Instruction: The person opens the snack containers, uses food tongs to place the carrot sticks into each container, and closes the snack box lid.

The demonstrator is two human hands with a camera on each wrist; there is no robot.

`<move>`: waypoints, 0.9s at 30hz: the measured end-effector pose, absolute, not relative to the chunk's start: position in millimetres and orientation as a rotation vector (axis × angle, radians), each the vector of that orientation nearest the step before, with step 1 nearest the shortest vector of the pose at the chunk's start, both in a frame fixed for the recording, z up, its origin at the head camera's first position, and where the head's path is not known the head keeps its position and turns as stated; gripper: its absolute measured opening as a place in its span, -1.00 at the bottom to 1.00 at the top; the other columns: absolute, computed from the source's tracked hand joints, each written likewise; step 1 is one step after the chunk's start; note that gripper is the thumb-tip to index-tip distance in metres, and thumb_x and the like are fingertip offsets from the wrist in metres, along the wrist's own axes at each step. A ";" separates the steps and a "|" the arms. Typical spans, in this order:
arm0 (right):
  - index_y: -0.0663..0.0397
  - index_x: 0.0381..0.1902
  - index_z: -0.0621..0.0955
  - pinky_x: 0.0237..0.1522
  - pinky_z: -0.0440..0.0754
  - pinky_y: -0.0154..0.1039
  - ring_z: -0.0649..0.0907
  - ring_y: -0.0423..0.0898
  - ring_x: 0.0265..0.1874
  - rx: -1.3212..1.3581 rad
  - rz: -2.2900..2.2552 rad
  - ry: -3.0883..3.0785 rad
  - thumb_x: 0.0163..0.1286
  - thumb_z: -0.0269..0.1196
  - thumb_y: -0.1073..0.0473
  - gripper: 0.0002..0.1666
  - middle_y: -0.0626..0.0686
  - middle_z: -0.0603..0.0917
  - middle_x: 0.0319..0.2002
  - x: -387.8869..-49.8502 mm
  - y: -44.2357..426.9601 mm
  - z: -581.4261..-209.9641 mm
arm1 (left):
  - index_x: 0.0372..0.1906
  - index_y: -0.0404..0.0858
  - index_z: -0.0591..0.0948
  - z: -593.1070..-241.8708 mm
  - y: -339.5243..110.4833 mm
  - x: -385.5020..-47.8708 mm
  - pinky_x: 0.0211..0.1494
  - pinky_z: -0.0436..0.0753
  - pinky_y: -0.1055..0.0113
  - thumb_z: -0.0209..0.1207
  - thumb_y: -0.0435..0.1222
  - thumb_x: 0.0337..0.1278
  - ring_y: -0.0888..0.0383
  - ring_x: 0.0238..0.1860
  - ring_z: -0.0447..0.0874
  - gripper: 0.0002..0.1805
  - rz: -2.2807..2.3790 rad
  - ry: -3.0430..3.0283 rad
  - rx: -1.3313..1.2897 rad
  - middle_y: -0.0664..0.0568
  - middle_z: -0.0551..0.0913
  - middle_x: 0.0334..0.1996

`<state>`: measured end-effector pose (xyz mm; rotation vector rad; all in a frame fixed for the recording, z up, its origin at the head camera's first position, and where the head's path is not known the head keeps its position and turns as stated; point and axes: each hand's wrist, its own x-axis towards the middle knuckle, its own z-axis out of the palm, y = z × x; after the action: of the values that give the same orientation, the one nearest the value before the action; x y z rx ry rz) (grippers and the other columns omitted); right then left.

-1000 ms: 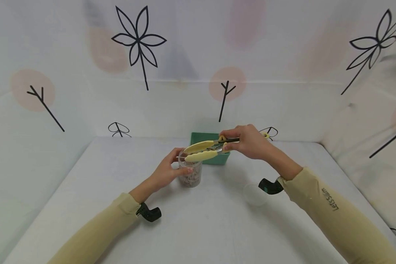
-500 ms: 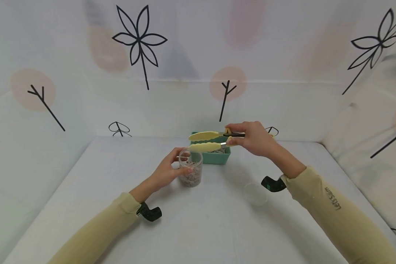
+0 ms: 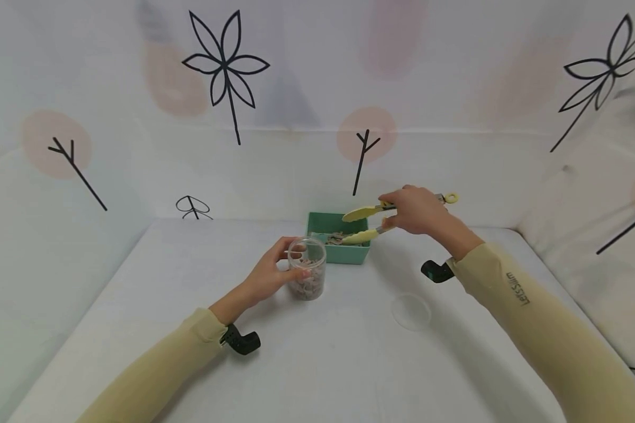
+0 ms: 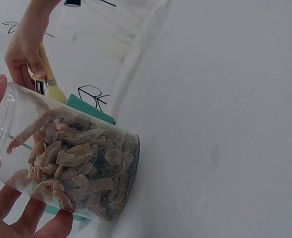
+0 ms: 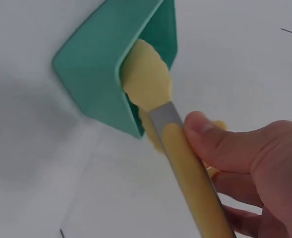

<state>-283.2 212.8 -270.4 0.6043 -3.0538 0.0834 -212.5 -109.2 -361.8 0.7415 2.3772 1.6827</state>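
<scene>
Jar [image 3: 308, 285] steadied by left hand [image 3: 268, 271]; tongs [image 3: 362, 237] held spread at tub [image 3: 346, 255] by right hand [image 3: 417, 210].
Jar, part filled with brown pieces [image 4: 81, 171], is gripped upright by curled left fingers and thumb, likely to keep it from tipping; its mouth is left uncovered. Tub, with more pieces inside, is placed just beyond the left fingers. Tongs are held between right thumb and fingers, set apart on opposite arms, so the tips are kept wide at the tub's mouth. Clear lid [image 3: 411, 312] is laid on the near side of the right fingers, well apart.
</scene>
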 end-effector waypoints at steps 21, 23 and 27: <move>0.17 0.03 0.69 -0.11 0.59 0.04 0.64 0.06 -0.17 0.759 -0.206 -3.108 0.23 0.47 0.07 -0.54 0.09 0.72 -0.18 -305.2 168.4 -279.7 | 0.39 -0.09 0.34 -391.6 -116.7 -235.7 0.20 0.45 -0.18 0.37 -0.26 0.20 -0.12 0.29 0.40 -0.31 1.692 2.408 0.744 -0.14 0.45 0.31; 0.19 0.05 0.68 -0.22 0.62 -0.04 0.63 0.01 -0.26 0.781 -0.078 -3.122 0.29 0.42 0.10 -0.57 0.08 0.72 -0.21 -309.6 171.1 -292.1 | 0.37 -0.08 0.35 -392.1 -116.4 -235.9 0.18 0.47 -0.15 0.38 -0.24 0.19 -0.10 0.27 0.41 -0.32 1.689 2.415 0.741 -0.12 0.46 0.29; 0.17 0.13 0.66 -0.31 0.57 -0.13 0.57 -0.02 -0.31 0.797 0.138 -3.099 0.36 0.36 0.13 -0.57 0.06 0.72 -0.21 -315.1 173.9 -314.6 | 0.36 -0.07 0.36 -392.2 -115.3 -236.1 0.17 0.48 -0.13 0.39 -0.20 0.17 -0.09 0.27 0.41 -0.31 1.674 2.417 0.753 -0.09 0.48 0.28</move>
<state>-315.1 173.9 -314.6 0.7970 -3.0990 0.1380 -236.1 -115.3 -392.2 0.7534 2.4172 1.6737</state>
